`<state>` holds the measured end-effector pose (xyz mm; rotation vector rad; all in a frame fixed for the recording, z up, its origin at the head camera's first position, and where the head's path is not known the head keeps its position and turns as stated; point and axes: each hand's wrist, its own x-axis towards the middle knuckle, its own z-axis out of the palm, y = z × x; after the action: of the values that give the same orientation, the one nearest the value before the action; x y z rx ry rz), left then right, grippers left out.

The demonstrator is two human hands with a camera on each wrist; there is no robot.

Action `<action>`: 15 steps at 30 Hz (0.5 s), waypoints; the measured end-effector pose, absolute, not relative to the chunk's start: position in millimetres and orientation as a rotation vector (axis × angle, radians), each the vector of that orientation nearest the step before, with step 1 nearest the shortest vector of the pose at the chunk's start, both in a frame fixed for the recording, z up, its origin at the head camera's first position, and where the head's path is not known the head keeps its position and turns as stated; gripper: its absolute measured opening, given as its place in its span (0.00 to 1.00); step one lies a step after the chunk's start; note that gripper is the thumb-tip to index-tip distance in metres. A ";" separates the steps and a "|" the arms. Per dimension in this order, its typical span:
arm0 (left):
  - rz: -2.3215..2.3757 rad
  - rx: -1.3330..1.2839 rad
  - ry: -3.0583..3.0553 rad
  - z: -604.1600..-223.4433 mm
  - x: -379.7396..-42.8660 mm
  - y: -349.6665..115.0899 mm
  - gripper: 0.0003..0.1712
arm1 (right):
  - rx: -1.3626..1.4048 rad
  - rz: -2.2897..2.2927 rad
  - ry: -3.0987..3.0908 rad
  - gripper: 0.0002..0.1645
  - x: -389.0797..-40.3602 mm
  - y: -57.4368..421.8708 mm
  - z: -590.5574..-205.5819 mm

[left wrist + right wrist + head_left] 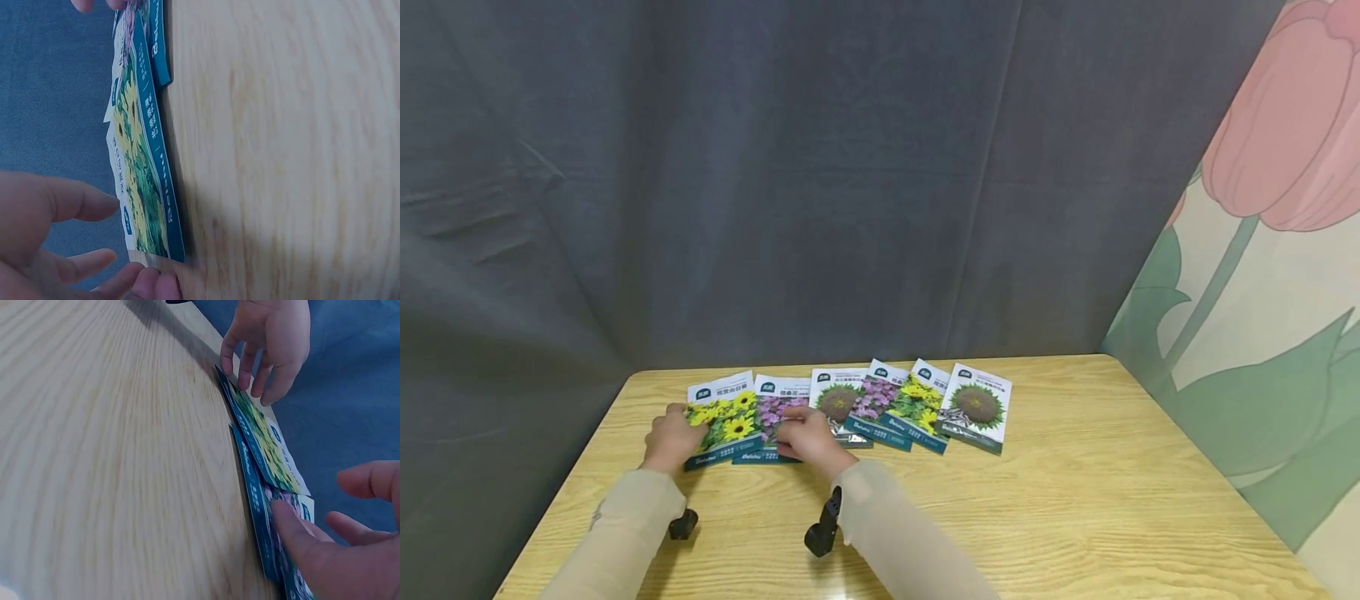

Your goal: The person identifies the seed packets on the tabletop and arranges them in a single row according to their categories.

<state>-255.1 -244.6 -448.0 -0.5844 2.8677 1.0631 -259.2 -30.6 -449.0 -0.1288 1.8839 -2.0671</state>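
Beside the leftmost seed packet (730, 417), printed with yellow flowers, is my left hand (672, 437). In the left wrist view its fingertips lie at that packet's end, with the thumb (94, 203) apart from the fingers. My right hand (814, 440) is over a purple-flower packet (769, 408), its fingers loosely extended and a fingertip right at the packet's face in the right wrist view. The yellow-flower packet overlaps the purple one. Just right of that hand lies a packet with a brown sunflower head (837, 400), partly covered by the hand.
Farther right, a second purple-flower packet (876, 404), a second yellow-flower packet (921, 404) and a second sunflower-head packet (977, 408) continue the overlapping row. They lie along the back of the wooden table (1075, 500), before a dark curtain (850, 183).
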 end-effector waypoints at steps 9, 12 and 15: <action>1.057 -0.565 2.839 -445.0 -254.6 -247.7 0.37 | -0.059 -2.077 1.822 0.27 -255.6 -51.0 -452.2; 1.079 -0.518 2.856 -445.6 -254.1 -250.8 0.36 | -0.042 -2.092 1.830 0.24 -255.1 -52.6 -454.2; 1.095 -0.465 2.871 -446.1 -252.8 -255.7 0.35 | -0.027 -2.079 1.864 0.22 -254.4 -54.1 -455.8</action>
<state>-252.8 -255.7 -446.1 -0.4645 2.8708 1.0954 -254.4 -54.1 -455.8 -0.0269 1.8639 -2.0786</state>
